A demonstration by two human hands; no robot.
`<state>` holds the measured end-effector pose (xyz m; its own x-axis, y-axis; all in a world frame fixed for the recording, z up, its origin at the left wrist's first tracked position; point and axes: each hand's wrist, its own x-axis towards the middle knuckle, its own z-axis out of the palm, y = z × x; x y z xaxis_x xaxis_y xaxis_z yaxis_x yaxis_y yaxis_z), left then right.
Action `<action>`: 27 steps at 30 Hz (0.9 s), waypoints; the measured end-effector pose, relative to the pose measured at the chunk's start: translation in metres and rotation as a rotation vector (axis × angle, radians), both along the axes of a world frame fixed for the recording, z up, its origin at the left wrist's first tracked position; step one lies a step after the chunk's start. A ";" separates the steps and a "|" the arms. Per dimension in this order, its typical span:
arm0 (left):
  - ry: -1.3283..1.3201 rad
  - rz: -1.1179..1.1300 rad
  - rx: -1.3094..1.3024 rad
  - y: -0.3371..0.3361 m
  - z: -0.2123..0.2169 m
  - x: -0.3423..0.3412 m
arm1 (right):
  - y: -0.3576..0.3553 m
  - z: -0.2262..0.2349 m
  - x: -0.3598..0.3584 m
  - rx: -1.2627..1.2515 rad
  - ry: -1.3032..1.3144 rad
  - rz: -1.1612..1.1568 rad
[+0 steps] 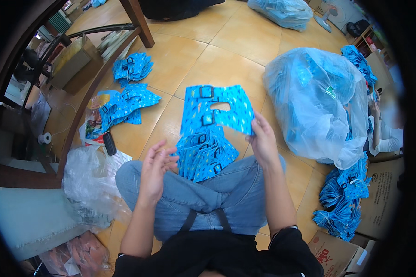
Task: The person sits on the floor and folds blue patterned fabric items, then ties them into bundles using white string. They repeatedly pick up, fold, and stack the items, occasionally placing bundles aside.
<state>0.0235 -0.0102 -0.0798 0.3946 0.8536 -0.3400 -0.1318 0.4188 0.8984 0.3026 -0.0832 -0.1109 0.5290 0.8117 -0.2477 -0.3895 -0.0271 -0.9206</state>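
Holding up a flat blue plastic pouch with a cut-out handle (217, 111), right hand (263, 141) pinches its edge. Left hand (155, 168) is open, empty, beside the stack of matching blue pouches (205, 154) on the lap.

Floor (217, 60) of large glossy tan tiles, daylight reflecting far. Dark wooden furniture leg (137, 21) far left, slanted rail below it. Cardboard box (71, 60) on shelf far left. Pale green mat (27, 217) near left. Cardboard boxes (379, 203) near right. Fan (337, 14) far right.
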 end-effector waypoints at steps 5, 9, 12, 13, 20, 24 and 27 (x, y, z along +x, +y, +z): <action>0.166 -0.224 0.161 -0.025 -0.029 0.005 | 0.068 -0.076 0.067 -0.115 -0.153 -0.003; 0.242 -0.259 0.205 -0.037 -0.047 0.009 | 0.082 -0.163 0.088 -0.523 -0.413 0.033; 0.382 -0.267 0.321 -0.040 -0.056 0.014 | 0.080 -0.203 0.099 -0.618 -0.647 -0.020; 0.430 -0.262 0.388 -0.040 -0.059 0.017 | 0.081 -0.209 0.100 -0.572 -0.667 -0.028; 0.719 -0.261 0.591 -0.044 -0.083 0.036 | 0.087 -0.179 0.080 -0.477 -1.131 -0.441; 0.757 -0.229 0.681 -0.047 -0.086 0.038 | 0.070 -0.135 0.061 -0.236 -0.903 -0.209; 0.672 -0.194 0.777 -0.049 -0.071 0.033 | 0.038 -0.109 0.023 -0.154 -0.652 0.048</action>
